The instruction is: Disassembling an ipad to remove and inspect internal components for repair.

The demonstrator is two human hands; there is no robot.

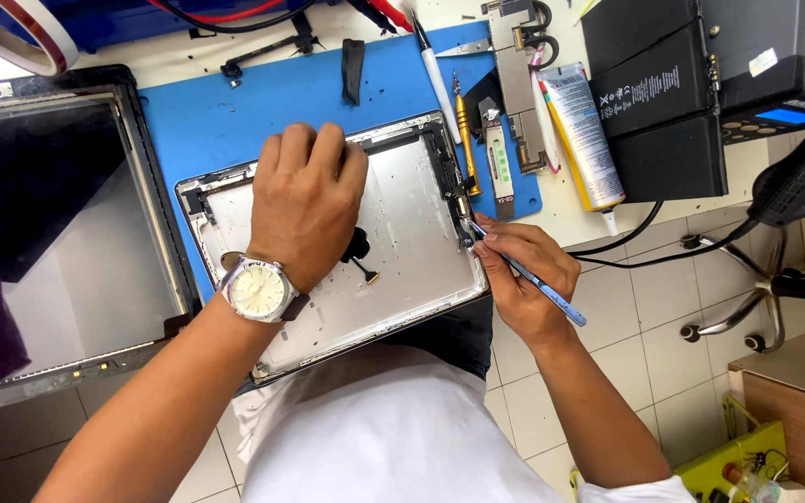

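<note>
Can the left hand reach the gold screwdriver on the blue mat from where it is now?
Probably yes. The left hand rests on the silver tablet shell, and the gold screwdriver lies just past the shell's right edge on the blue mat. Nothing stands between them, though the hand would have to let go of the shell.

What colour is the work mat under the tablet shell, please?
Blue mat, clearest in the head view.
</note>
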